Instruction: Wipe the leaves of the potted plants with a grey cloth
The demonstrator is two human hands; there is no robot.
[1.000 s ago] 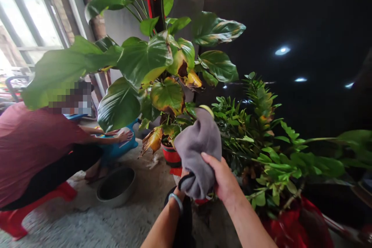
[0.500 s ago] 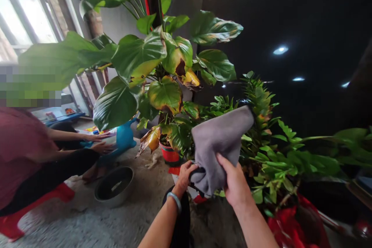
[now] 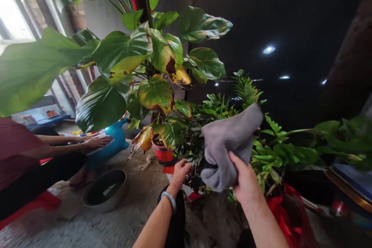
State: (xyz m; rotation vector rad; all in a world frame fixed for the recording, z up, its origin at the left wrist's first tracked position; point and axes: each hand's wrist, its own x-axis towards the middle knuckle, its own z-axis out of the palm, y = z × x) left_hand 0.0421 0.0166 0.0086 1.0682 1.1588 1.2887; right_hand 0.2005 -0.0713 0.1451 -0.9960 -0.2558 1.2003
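Note:
A grey cloth (image 3: 229, 143) is bunched in my right hand (image 3: 247, 180), its upper part fanned out to the right. The thumb lies over the near side of it. My left hand (image 3: 179, 174), with a bracelet (image 3: 171, 201) at the wrist, is just left of the cloth and apart from it. Its fingers are pinched together by some dark leaves (image 3: 195, 168); what lies between them I cannot make out. Behind my hands stands a large potted plant (image 3: 157, 93) with several browned, yellowing leaves, in a red pot (image 3: 164, 153).
On the left a seated person (image 3: 20, 155) has their hands at a blue object (image 3: 116, 139). A metal basin (image 3: 106, 190) with dark water sits on the concrete floor (image 3: 116, 228). Leafy plants (image 3: 276, 155) and red wrapping (image 3: 290, 213) are on the right, before a dark panel (image 3: 290, 27).
The cloth in my right hand has moved right, away from my left hand, which earlier was against its lower left edge. The view has turned slightly right.

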